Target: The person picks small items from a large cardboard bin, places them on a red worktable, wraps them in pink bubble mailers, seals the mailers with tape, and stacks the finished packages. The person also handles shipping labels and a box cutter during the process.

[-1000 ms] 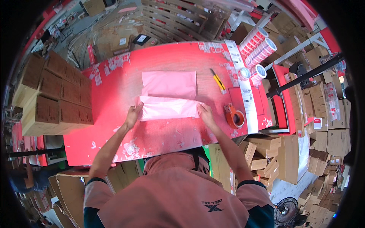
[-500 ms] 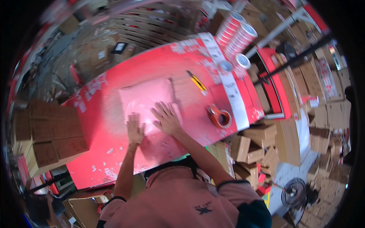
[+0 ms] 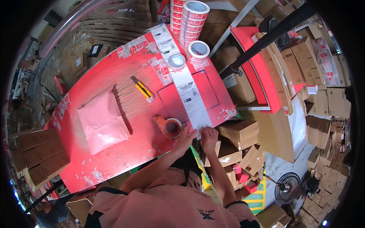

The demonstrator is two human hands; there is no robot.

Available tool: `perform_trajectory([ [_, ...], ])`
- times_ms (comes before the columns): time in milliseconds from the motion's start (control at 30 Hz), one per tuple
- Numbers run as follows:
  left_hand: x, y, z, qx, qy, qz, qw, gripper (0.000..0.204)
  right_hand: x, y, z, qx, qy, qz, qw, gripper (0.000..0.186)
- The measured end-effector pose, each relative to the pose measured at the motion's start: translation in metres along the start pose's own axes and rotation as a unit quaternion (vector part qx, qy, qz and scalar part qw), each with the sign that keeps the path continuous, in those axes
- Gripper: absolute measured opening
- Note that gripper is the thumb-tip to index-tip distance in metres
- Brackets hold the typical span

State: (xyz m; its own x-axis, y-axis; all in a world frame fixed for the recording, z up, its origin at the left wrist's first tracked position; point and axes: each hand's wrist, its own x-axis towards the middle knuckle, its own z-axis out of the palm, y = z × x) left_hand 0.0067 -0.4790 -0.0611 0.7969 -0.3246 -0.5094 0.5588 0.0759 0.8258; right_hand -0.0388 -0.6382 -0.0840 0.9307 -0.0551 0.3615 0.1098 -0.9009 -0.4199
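A long strip of white shipping labels (image 3: 189,95) runs down the right part of the red table to its near edge. At that end, my right hand (image 3: 208,140) has its fingers curled closed on the strip. Beside it my left hand (image 3: 185,140) pinches the strip's left edge, its fingertips partly hidden. Just left of that hand lies an orange tape dispenser (image 3: 161,122) with a roll in it. A pink mailer bag (image 3: 103,123) lies flat on the left, away from both hands. Farther back is a yellow and black utility knife (image 3: 142,87).
Rolls of tape stand on the far end of the strip, one single (image 3: 176,61), others in tall stacks (image 3: 194,22). Stacked cartons (image 3: 42,152) flank the red table (image 3: 83,171) on the left. Cardboard boxes (image 3: 237,135) and a floor fan (image 3: 288,188) are at right.
Both hands have left the pink mailer bag, where they were pressing flat, and moved right to the label strip's near end. The view has turned, so the table appears shifted left.
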Motion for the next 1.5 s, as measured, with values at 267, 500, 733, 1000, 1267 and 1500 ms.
perform_trajectory([
  [267, 0.048, -0.061, 0.019, 0.096, 0.179, -0.009, 0.979, 0.04, -0.004, 0.018, 0.014, 0.021, -0.071, -0.035, 0.997, 0.035],
  [500, 0.063, -0.047, 0.029, -0.042, 0.16, -0.038, 0.985, 0.038, 0.02, 0.018, -0.034, 0.113, -0.099, -0.099, 0.984, 0.021],
  [733, 0.061, -0.026, 0.012, -0.019, 0.023, 0.07, 0.997, 0.026, 0.132, 0.028, -0.012, 0.133, -0.249, -0.164, 0.945, 0.014],
  [1000, 0.06, 0.0, 0.013, 0.152, 0.098, 0.159, 0.971, 0.018, 0.188, 0.023, -0.022, 0.122, -0.336, -0.169, 0.918, 0.009],
  [1267, 0.069, -0.018, 0.019, 0.018, 0.107, 0.156, 0.982, 0.017, 0.212, 0.036, 0.008, 0.211, -0.406, 0.172, 0.872, 0.008],
  [1500, 0.054, -0.067, 0.034, 0.161, 0.099, 0.0, 0.982, 0.035, 0.415, -0.075, -0.023, 0.06, 0.117, -0.055, 0.99, 0.02],
])
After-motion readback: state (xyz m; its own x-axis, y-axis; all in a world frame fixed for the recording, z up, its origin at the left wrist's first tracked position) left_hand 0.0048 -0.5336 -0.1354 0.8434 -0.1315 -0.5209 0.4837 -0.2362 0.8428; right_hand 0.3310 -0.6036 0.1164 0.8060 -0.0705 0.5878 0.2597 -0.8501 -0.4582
